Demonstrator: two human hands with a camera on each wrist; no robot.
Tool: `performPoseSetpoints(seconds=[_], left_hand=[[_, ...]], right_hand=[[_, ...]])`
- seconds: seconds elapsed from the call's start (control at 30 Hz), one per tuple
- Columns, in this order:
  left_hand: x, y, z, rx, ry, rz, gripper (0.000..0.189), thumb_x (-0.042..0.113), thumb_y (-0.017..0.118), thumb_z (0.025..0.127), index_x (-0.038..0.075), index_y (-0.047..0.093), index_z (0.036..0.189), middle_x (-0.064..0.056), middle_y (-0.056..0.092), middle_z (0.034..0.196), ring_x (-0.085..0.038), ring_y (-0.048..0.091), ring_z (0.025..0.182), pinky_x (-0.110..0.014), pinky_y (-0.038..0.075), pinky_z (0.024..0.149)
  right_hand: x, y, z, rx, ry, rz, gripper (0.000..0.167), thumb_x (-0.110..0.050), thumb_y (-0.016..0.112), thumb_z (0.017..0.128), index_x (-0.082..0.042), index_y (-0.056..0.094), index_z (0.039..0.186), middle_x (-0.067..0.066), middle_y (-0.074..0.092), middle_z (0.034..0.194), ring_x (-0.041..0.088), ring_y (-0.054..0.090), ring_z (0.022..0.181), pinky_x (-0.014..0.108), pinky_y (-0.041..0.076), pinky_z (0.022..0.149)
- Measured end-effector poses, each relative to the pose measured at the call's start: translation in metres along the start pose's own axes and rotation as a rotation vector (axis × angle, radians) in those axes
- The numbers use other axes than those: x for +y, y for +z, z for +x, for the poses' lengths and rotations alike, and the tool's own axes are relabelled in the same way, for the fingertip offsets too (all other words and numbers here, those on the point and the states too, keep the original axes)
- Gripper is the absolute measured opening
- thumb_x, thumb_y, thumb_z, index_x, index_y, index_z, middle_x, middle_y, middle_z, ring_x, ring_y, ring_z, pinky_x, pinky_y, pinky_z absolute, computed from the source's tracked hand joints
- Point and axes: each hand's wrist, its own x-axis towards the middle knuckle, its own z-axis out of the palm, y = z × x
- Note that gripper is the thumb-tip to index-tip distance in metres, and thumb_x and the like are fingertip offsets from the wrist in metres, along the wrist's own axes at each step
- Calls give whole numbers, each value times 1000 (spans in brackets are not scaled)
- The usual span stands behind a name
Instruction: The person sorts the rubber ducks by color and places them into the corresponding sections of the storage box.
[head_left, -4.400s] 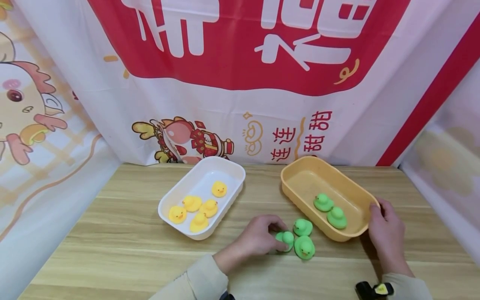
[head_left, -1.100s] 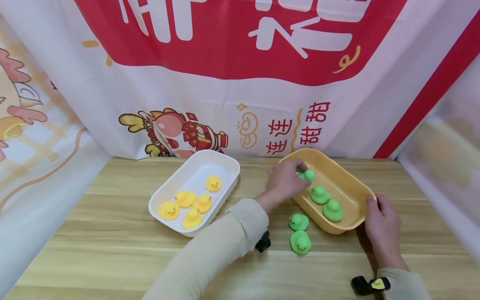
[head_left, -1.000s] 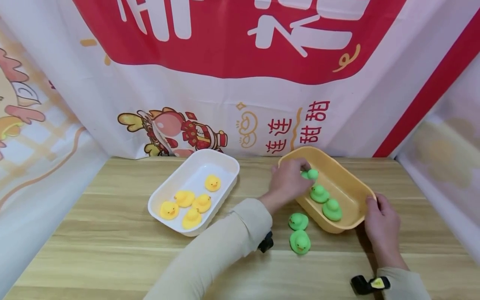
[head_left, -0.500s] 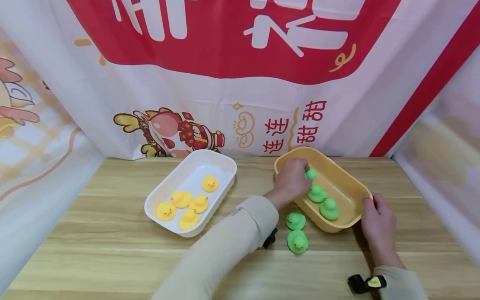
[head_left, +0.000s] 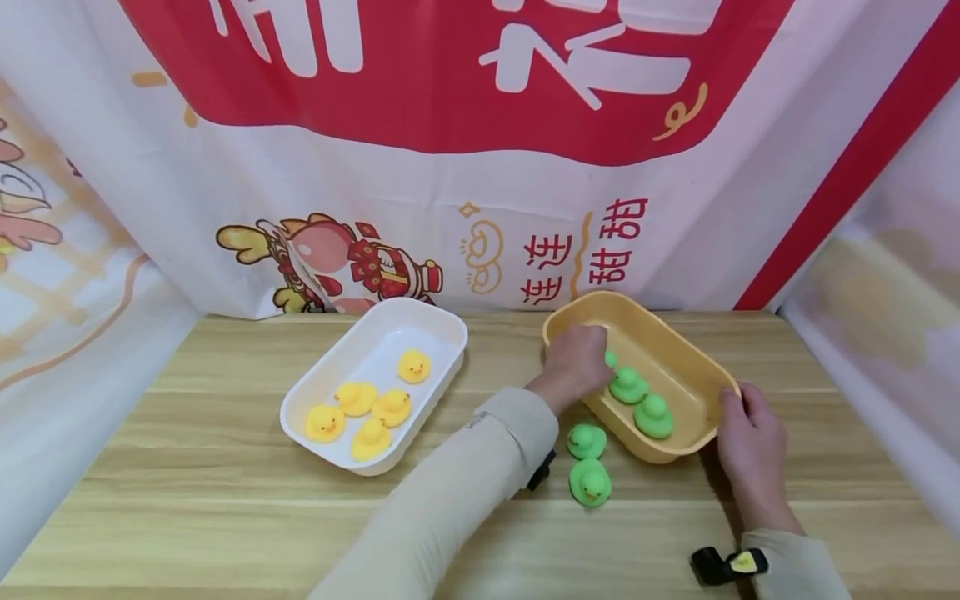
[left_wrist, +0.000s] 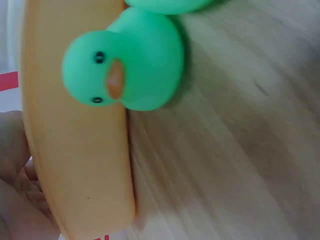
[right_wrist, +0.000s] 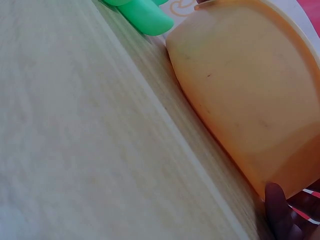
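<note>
My left hand is inside the far left end of the orange plastic basin, fingers curled around a green rubber duck that is mostly hidden by the hand. Beside it in the basin sit two more green ducks, one nearer the hand and one toward the right. My right hand grips the basin's right end, thumb over the rim; the right wrist view shows its fingers against the outer wall. On the table before the basin, two green ducks rest close together.
A white plastic basin with several yellow rubber ducks stands to the left on the wooden table. Printed cloth hangs behind the table and at both sides. The left sleeve reaches across the table's front.
Since the earliest frame, my left hand has carried a green duck from the table into the orange basin. Lately it has lowered slightly toward the basin floor. My right hand keeps its grip.
</note>
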Motion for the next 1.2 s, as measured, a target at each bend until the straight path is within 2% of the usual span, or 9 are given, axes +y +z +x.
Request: performPoseSetpoints(seconds=[0.1, 0.27, 0.37, 0.57, 0.67, 0.8, 0.97, 1.07, 1.2], left_hand=[[-1, 3, 1, -8, 6, 49, 21, 24, 79, 94, 18, 60, 86, 4, 58, 80, -12, 55, 73, -25, 49, 65], [1, 0, -3, -30, 15, 43, 20, 24, 80, 96, 19, 62, 89, 4, 60, 82, -12, 56, 76, -25, 47, 67], [-2, 4, 2, -26, 12, 1, 21, 21, 83, 91, 18, 62, 88, 4, 60, 83, -14, 55, 76, -27, 45, 65], [-6, 3, 2, -26, 21, -101, 19, 14, 82, 89, 17, 67, 101, 5, 67, 98, -13, 61, 90, -28, 53, 76], [-8, -3, -4, -26, 49, -204, 23, 7, 78, 91, 11, 71, 113, 0, 71, 110, -14, 63, 98, -28, 57, 86], [-12, -6, -8, 36, 60, -389, 24, 5, 77, 94, 5, 73, 117, -7, 74, 115, -15, 65, 103, -27, 58, 93], [-13, -11, -17, 142, 42, -578, 11, 7, 80, 95, 8, 75, 104, -3, 73, 101, -10, 63, 92, -21, 56, 83], [-12, -16, -25, 175, 57, -643, 7, 6, 80, 95, 11, 74, 97, -1, 73, 95, -6, 62, 86, -17, 55, 79], [-11, -20, -41, 168, 113, -708, 6, 5, 79, 96, 11, 76, 96, -1, 75, 94, -3, 64, 83, -14, 56, 78]], right_hand=[[0, 0, 0, -4, 1, 8, 53, -42, 38, 112, -9, 62, 146, 21, 62, 149, 32, 56, 128, 24, 40, 94], [-1, 0, 0, -7, 1, 15, 53, -42, 38, 112, -9, 62, 147, 21, 62, 150, 35, 56, 131, 27, 40, 97], [-1, 0, 1, -6, 2, 17, 53, -42, 39, 112, -10, 61, 147, 21, 62, 149, 34, 56, 130, 25, 40, 95], [0, 0, 1, -18, 13, 14, 54, -43, 37, 112, -10, 60, 149, 21, 60, 152, 35, 55, 133, 31, 41, 102], [0, 0, 2, -26, 17, 18, 55, -43, 36, 112, -10, 58, 151, 22, 58, 154, 36, 54, 136, 40, 42, 110], [0, 0, 1, -26, 13, 20, 55, -43, 36, 113, -9, 59, 150, 22, 58, 153, 37, 54, 135, 43, 42, 110], [0, 1, 0, -19, 9, 13, 55, -43, 37, 112, -9, 60, 148, 22, 60, 151, 36, 55, 133, 31, 41, 100], [0, 0, -1, -21, 4, 18, 55, -43, 37, 113, -9, 59, 149, 23, 59, 152, 37, 54, 134, 34, 42, 104], [-1, 0, -1, -27, -1, 16, 55, -43, 36, 113, -8, 58, 150, 24, 57, 154, 38, 53, 136, 42, 41, 110]])
